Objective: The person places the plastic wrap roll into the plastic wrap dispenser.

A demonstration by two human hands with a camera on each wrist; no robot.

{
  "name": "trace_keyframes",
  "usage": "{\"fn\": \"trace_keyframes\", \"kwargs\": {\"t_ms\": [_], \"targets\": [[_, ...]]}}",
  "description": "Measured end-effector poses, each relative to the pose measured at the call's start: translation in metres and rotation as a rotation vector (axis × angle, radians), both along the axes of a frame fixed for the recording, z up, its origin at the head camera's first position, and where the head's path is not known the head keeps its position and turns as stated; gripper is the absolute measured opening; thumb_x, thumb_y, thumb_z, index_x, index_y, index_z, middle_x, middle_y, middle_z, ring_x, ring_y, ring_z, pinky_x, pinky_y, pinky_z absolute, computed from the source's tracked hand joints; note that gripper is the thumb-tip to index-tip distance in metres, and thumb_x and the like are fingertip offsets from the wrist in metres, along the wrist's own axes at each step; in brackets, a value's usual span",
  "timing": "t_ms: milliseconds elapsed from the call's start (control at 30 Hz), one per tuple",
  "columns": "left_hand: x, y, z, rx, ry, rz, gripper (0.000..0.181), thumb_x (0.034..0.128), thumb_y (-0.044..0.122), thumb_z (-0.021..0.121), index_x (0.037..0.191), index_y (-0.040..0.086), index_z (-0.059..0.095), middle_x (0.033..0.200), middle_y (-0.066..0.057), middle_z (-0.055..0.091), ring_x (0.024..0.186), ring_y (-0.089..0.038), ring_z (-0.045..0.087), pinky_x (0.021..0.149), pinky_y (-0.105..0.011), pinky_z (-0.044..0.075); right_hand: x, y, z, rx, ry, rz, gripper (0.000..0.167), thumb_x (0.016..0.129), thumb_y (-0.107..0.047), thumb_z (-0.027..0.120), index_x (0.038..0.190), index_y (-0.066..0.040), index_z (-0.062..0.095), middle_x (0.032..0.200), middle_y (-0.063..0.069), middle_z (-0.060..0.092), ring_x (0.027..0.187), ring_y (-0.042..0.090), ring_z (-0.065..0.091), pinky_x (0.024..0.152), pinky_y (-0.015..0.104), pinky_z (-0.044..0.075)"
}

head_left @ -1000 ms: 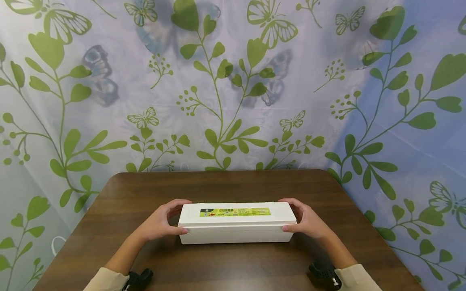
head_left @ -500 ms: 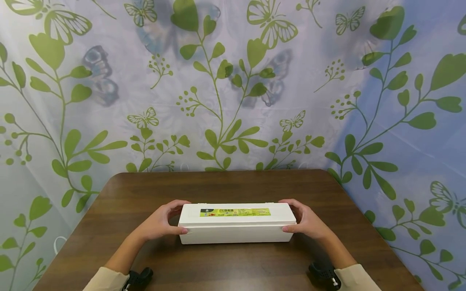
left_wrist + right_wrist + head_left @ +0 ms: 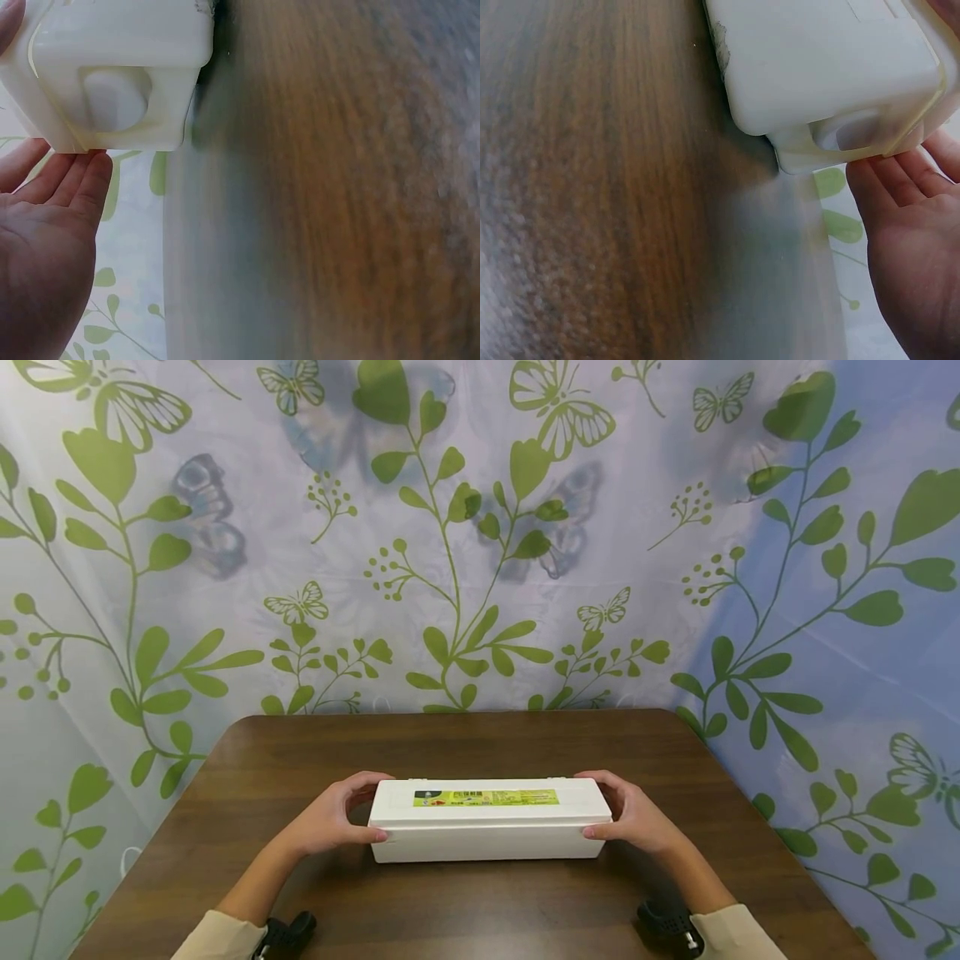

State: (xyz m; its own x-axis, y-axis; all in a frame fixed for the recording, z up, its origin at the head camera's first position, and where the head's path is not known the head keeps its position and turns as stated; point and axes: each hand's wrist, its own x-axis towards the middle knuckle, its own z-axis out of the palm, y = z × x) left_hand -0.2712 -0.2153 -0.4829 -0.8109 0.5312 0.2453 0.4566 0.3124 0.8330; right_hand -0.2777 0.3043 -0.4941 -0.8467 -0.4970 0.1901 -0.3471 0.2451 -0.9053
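A long white plastic-wrap dispenser box (image 3: 487, 843) sits on the brown table, its lid down, a yellow-green label (image 3: 517, 797) along the top. My left hand (image 3: 335, 817) grips its left end, thumb on the front face and fingers round the back. At the other end my right hand (image 3: 633, 814) holds it the same way. The left wrist view shows the box's end (image 3: 112, 97) with a round white piece in a recess, fingertips touching the back side. In the right wrist view the opposite end (image 3: 840, 90) has a similar recess.
The wood-grain table (image 3: 465, 910) has rounded far corners. Behind it hangs a pale curtain (image 3: 480, 568) printed with green leaves and butterflies. Black straps (image 3: 283, 935) with cream sleeves (image 3: 219, 937) show at the wrists.
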Motion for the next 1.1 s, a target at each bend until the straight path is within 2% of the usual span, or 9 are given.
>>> {"fn": "trace_keyframes", "kwargs": {"t_ms": [467, 633, 767, 900, 1033, 1100], "targets": [[-0.001, -0.003, 0.003, -0.039, -0.055, -0.022, 0.070, 0.0813, 0.022, 0.087, 0.142, 0.013, 0.052, 0.139, -0.007, 0.060, 0.132, -0.022, 0.056, 0.109, -0.017, 0.042, 0.001, 0.001, 0.001, -0.013, -0.019, -0.004, 0.077, 0.078, -0.006, 0.085, 0.145, -0.004, 0.047, 0.133, 0.021, 0.058, 0.108, 0.016, 0.064, 0.084, 0.032, 0.058], [0.000, -0.002, 0.002, -0.032, -0.045, -0.030, 0.071, 0.0812, 0.022, 0.087, 0.142, 0.014, 0.051, 0.139, -0.007, 0.059, 0.132, -0.020, 0.056, 0.108, -0.015, 0.040, 0.001, 0.001, 0.000, -0.016, -0.007, 0.001, 0.078, 0.078, -0.006, 0.085, 0.145, -0.003, 0.046, 0.132, 0.020, 0.058, 0.108, 0.016, 0.064, 0.084, 0.032, 0.059], [0.001, -0.001, 0.001, -0.021, -0.036, -0.034, 0.071, 0.0810, 0.022, 0.088, 0.142, 0.013, 0.051, 0.139, -0.008, 0.059, 0.131, -0.018, 0.056, 0.109, -0.015, 0.040, 0.001, 0.002, -0.004, -0.035, 0.006, 0.024, 0.081, 0.078, -0.004, 0.085, 0.147, 0.001, 0.042, 0.132, 0.017, 0.058, 0.108, 0.016, 0.064, 0.084, 0.033, 0.059], [0.002, -0.001, -0.001, -0.017, -0.026, -0.038, 0.074, 0.0796, 0.021, 0.089, 0.142, 0.012, 0.051, 0.139, -0.008, 0.059, 0.133, -0.021, 0.056, 0.112, -0.022, 0.041, 0.001, 0.004, -0.008, -0.061, 0.010, 0.063, 0.087, 0.078, 0.000, 0.084, 0.151, 0.004, 0.036, 0.135, 0.015, 0.056, 0.111, 0.016, 0.063, 0.085, 0.035, 0.060], [0.001, -0.002, -0.004, -0.035, -0.004, -0.053, 0.077, 0.0796, 0.021, 0.089, 0.144, 0.011, 0.048, 0.141, -0.009, 0.057, 0.135, -0.026, 0.054, 0.116, -0.038, 0.043, 0.003, 0.005, -0.010, -0.078, 0.000, 0.084, 0.091, 0.078, 0.003, 0.083, 0.153, 0.003, 0.033, 0.138, 0.014, 0.054, 0.113, 0.016, 0.063, 0.086, 0.036, 0.060], [0.002, -0.003, -0.005, -0.043, -0.004, -0.055, 0.078, 0.0795, 0.021, 0.089, 0.145, 0.011, 0.047, 0.142, -0.009, 0.056, 0.136, -0.025, 0.053, 0.117, -0.041, 0.042, 0.003, 0.005, -0.010, -0.084, -0.002, 0.093, 0.092, 0.078, 0.003, 0.083, 0.154, 0.003, 0.032, 0.139, 0.013, 0.054, 0.114, 0.016, 0.062, 0.087, 0.036, 0.060]]}}
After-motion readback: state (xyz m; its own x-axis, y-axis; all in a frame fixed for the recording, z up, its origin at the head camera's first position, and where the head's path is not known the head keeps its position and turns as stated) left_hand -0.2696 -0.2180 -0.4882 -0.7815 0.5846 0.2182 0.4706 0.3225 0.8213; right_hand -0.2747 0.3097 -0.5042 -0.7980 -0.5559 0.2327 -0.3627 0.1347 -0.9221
